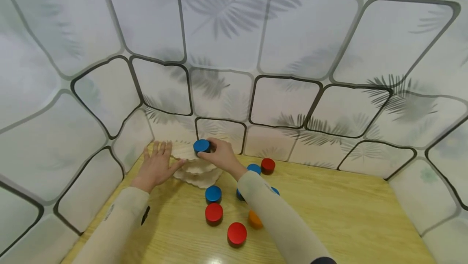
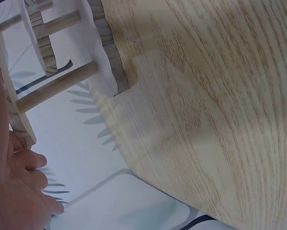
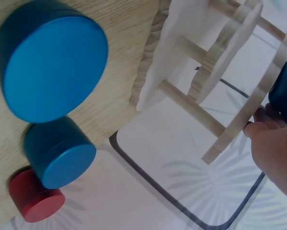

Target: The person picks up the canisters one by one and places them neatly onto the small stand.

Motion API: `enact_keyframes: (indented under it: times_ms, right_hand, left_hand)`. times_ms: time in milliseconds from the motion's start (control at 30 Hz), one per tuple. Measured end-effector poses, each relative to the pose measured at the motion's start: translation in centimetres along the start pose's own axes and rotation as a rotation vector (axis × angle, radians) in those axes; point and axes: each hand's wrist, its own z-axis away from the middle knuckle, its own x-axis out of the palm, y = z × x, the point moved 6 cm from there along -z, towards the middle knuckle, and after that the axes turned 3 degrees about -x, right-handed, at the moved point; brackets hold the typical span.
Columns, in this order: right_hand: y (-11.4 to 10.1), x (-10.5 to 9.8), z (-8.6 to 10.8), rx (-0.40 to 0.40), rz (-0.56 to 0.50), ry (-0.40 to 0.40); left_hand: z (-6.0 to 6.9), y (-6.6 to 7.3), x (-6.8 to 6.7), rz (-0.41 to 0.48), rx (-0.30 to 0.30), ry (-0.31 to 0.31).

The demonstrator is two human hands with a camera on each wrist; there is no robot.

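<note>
A pale wooden tiered stand with scalloped edges (image 1: 199, 179) stands in the table's back left corner. Round posts join its tiers, as the left wrist view shows on the same stand (image 2: 99, 52). My right hand (image 1: 223, 156) holds a small round blue tin (image 1: 202, 146) between thumb and fingers at the top tier. In the right wrist view this blue tin (image 3: 284, 91) is partly cut off by the frame's edge. My left hand (image 1: 155, 168) lies at the stand's left side, fingers extended and spread, thumb reaching toward the top tier's edge.
Nearer me on the wooden table (image 1: 351, 219) stand another blue tin (image 1: 213, 194), two red tins (image 1: 214, 213) and an orange tin (image 1: 255, 219). Further blue tins, partly behind my right sleeve, and a red tin (image 1: 268, 165) stand right of the stand. Patterned walls (image 1: 219, 93) enclose the table.
</note>
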Motion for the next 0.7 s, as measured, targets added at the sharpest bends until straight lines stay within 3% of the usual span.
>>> enact_keyframes:
  times_ms: [500,700]
  right_hand:
    - [-0.5,0.8,-2.1,-0.025,0.056,-0.036]
    - [-0.2,1.7,-2.9,-0.002,0.027,-0.054]
  left_hand:
    - [-0.4,-0.4,0.6,-0.013,-0.021,-0.037]
    - [-0.4,-0.4,0.5,-0.01,-0.023,-0.036]
